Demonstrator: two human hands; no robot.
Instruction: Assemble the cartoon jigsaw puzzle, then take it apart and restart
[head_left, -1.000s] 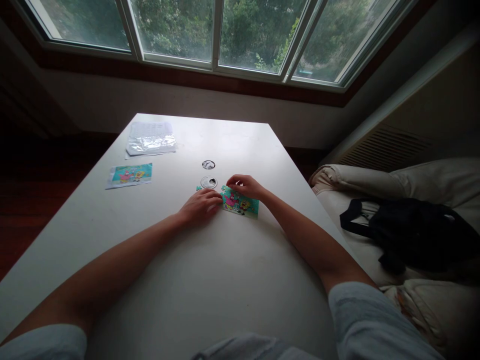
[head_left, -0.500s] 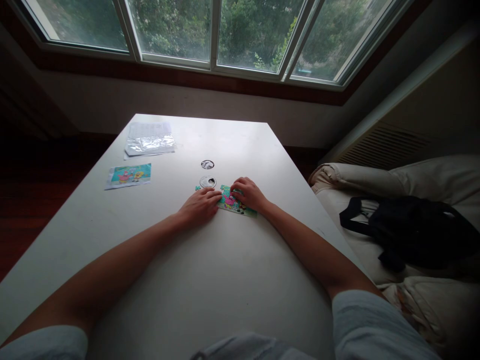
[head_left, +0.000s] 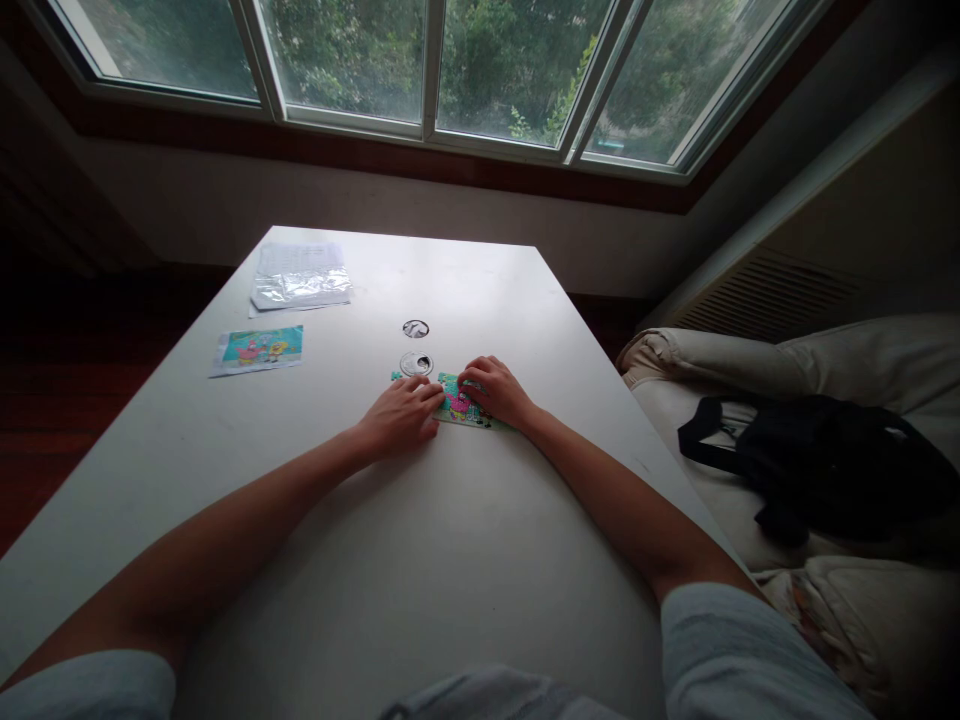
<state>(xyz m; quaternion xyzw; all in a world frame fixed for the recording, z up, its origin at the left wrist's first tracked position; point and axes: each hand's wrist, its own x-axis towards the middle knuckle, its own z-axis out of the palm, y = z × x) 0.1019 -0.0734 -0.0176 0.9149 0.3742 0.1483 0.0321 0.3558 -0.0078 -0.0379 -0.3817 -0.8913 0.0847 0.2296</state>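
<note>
A small teal cartoon jigsaw puzzle [head_left: 454, 404] lies flat on the white table [head_left: 420, 540], a little past the middle. My left hand [head_left: 399, 416] rests flat against its left edge, fingers stretched toward it. My right hand [head_left: 496, 390] lies on top of the puzzle's right half with fingers curled down, pressing on the pieces and hiding much of the picture. A loose teal piece [head_left: 396, 377] sits just left of the puzzle.
Two round metal-rimmed discs [head_left: 416, 363] [head_left: 415, 328] sit beyond the puzzle. A printed reference picture [head_left: 259, 348] and a clear plastic bag [head_left: 300, 277] lie at the far left. A cream sofa with a black bag [head_left: 825, 460] stands right of the table. Windows run along the back.
My right hand has come down from the puzzle's far edge onto its right half. The left hand has stayed at the left edge.
</note>
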